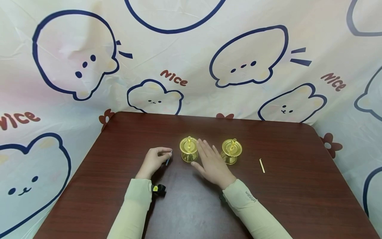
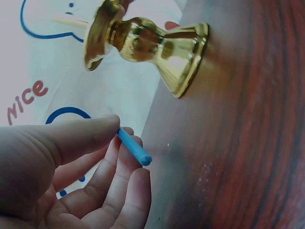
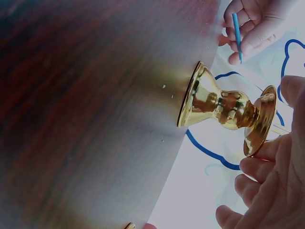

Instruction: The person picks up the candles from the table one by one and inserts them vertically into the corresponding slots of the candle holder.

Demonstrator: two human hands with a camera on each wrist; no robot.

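Candle (image 2: 134,148) sits pinched in my left hand (image 1: 153,162), presumably for control; my right hand (image 1: 212,163), fingers slightly spread, seemingly steadies the left candleholder (image 1: 189,152) toward the far edge of the table (image 1: 298,186).

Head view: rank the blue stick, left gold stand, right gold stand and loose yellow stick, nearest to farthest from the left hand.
1. Blue stick: pinched in the left hand.
2. Left gold stand: just right of that hand.
3. Right gold stand: past the right hand.
4. Loose yellow stick: farthest right, lying on the table.
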